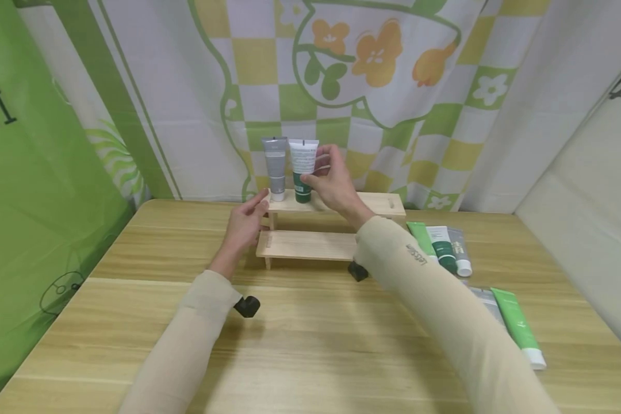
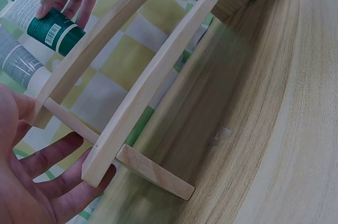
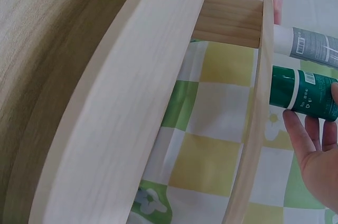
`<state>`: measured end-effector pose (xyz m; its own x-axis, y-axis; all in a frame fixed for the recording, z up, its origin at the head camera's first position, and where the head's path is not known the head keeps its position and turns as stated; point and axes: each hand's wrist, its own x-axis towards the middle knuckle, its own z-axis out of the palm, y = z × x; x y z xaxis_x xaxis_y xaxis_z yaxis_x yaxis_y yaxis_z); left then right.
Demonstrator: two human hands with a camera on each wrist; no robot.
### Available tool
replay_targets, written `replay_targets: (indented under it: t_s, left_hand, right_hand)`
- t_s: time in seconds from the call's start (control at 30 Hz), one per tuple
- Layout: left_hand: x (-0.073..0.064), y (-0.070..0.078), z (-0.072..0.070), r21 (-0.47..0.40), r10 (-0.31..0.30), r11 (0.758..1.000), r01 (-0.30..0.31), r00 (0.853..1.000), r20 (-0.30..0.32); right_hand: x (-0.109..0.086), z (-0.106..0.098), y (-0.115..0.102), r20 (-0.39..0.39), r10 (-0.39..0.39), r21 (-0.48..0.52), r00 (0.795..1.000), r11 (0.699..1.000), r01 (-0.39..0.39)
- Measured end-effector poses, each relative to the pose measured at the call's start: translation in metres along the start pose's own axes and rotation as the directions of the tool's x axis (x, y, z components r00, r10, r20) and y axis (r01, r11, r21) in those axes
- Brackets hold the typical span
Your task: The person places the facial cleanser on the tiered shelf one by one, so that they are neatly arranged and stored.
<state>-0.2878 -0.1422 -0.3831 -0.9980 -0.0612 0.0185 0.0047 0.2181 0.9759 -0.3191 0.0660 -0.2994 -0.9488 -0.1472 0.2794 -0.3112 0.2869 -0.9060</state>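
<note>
At the left, the left hand [image 1: 244, 223] holds the end of the wooden stand [image 1: 310, 246], with fingers above and below its upper board. Should that hold slip, the stand could shift and rock whatever rests on it. Next comes the grey tube [image 1: 276, 169], upright on its cap near the board's left end, no hand on it. Tall over a narrow base, it seems the likeliest to topple, and a sideways nudge from its neighbour would be the probable cause. The green-and-white tube [image 1: 303, 167] could tip too if let go while leaning; whether its cap bears fully on the board is hard to tell from these angles.

As for where things lie, the grey tube stands just above and to the right of the left hand. The green-and-white tube is between the two hands, beside the grey one and cap down, pinched from its right side between the thumb and fingers of the right hand [image 1: 337, 183]. Farther right, beyond the right sleeve [image 1: 424, 287], a bright green tube [image 1: 517, 325] lies among others on the table [image 1: 300, 345].
</note>
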Motion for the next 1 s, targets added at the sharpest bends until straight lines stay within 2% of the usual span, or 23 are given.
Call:
replay_targets:
  t_s: [0.3,1.0]
  left_hand:
    - [-0.0004,-0.0007,-0.0012,-0.008,0.013,1.000,-0.013,1.000,0.009]
    - [0.0005,-0.0029,-0.0015,0.003,0.019,1.000,-0.019,1.000,0.014]
  right_hand:
    - [-0.0013,0.0055,0.0025,-0.038,-0.017,0.004,0.999,1.000,0.017]
    - [-0.0059,0.0006,0.0047,0.003,-0.005,0.023,1.000,1.000,0.005]
